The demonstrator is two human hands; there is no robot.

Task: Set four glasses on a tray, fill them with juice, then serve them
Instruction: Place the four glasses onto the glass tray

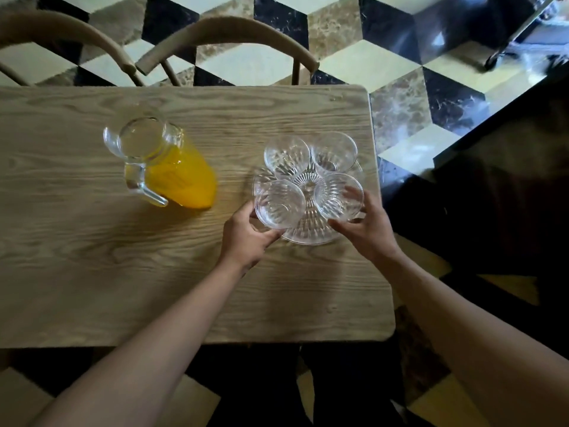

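Four empty cut-glass tumblers standing clustered on the round ribbed glass tray [311,234], near the right end of the wooden desk [92,272]. Left hand [246,235] curled round the near-left tumbler [279,203], fingers gripping its side. Right hand [368,224] cupped round the near-right tumbler [338,195], fingers wrapped behind it. Far-left tumbler [287,155] and far-right tumbler [334,151] untouched. Apparently the last settling of glasses before pouring — best done by nudging each one fully inside the rim, bases flat, with a little gap between walls so nothing clinks or tips. Glass pitcher [160,163] well apart to the left, handle toward the person, holding orange juice to roughly two-thirds. No juice in any tumbler yet.
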